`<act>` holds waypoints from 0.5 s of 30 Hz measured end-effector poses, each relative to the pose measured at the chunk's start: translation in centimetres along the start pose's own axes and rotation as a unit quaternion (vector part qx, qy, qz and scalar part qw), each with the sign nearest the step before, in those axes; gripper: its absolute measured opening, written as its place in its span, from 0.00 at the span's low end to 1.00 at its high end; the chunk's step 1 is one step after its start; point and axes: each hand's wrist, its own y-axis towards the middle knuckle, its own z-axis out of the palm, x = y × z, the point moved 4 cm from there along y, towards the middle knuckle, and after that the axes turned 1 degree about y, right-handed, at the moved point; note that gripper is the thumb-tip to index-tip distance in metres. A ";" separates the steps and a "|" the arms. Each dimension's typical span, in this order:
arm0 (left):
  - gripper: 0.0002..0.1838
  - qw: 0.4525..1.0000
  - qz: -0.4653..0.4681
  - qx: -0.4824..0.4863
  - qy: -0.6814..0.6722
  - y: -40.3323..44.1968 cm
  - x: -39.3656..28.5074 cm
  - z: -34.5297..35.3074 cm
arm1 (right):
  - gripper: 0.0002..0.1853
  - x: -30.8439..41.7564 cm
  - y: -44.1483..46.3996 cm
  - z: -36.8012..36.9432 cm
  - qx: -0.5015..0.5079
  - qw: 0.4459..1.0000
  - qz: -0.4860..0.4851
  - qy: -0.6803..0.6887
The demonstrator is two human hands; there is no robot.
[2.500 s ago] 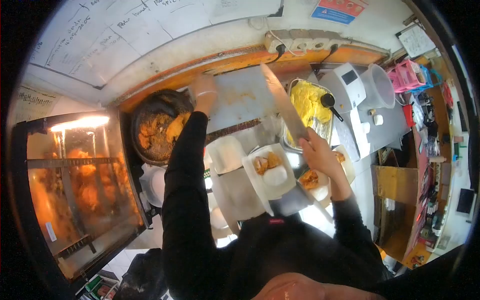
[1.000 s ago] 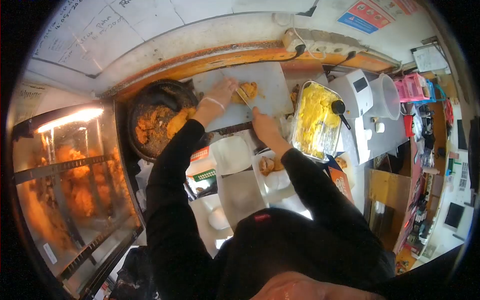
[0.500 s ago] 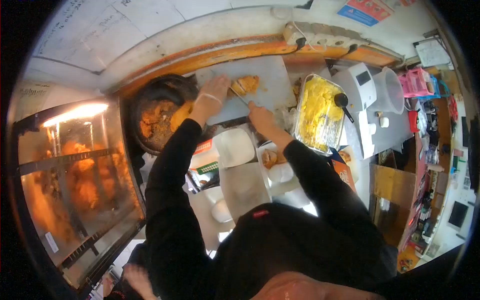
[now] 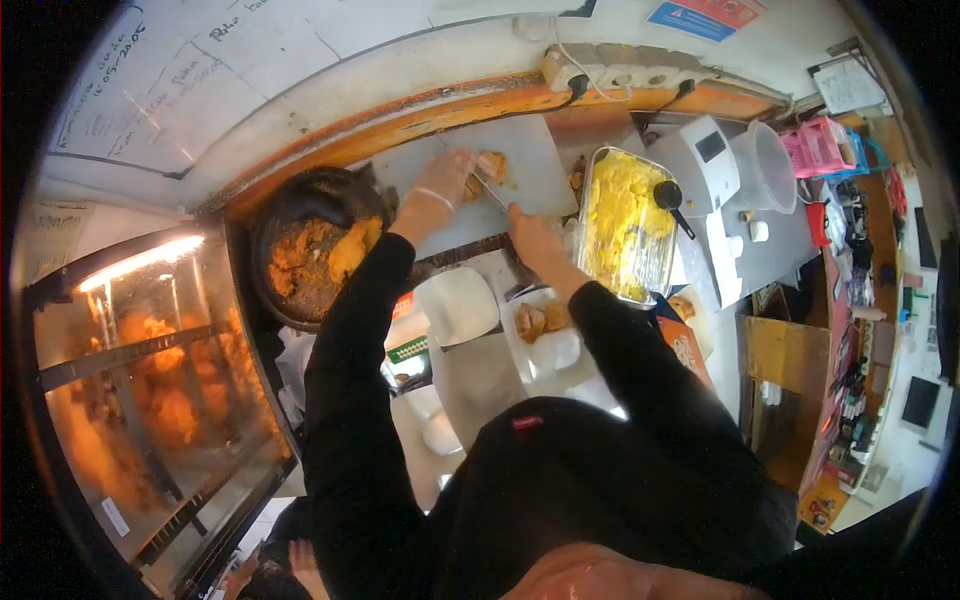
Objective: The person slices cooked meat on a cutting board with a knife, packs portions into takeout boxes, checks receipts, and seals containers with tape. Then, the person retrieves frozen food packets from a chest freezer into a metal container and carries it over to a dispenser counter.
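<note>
- A black long-sleeved top [image 4: 575, 480] is being worn.
- Its front is being marked by a red label [image 4: 527, 423].
- The left hand [image 4: 446, 180] is being covered by a translucent glove [image 4: 430, 203].

It looks like a food shop's kitchen: a lit glass cabinet [image 4: 140, 350] holds fried food [image 4: 172, 410], and open meal boxes [image 4: 480, 382] stand near a chopping board [image 4: 537, 150].

Tabletop [image 4: 788, 235]: grey surface, visible at right.
Cutting board [image 4: 535, 148]: flat on the tabletop; cut fried pieces [image 4: 493, 163] directly on it.
Dark bowl [image 4: 262, 235]: just left of the board.
Foil tray [image 4: 632, 292]: right of the board.
White device [image 4: 690, 165]: farther right, beside a clear bucket [image 4: 765, 170].
</note>
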 end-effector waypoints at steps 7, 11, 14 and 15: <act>0.40 0.996 0.018 -0.073 0.053 0.5 -0.8 -5.3 | 0.08 2.0 -1.4 -7.2 -0.030 0.999 0.015 -0.026; 0.40 1.000 -0.004 0.022 -0.014 2.4 -0.3 -3.7 | 0.09 1.1 0.1 -6.5 0.002 0.998 0.030 -0.058; 0.40 0.999 0.001 0.019 -0.049 2.9 0.3 -0.2 | 0.09 -1.0 1.3 -2.9 -0.035 0.999 -0.006 -0.022; 0.40 0.999 -0.004 0.011 -0.050 3.3 0.6 0.3 | 0.09 -1.2 1.8 -2.3 -0.027 1.000 -0.001 -0.013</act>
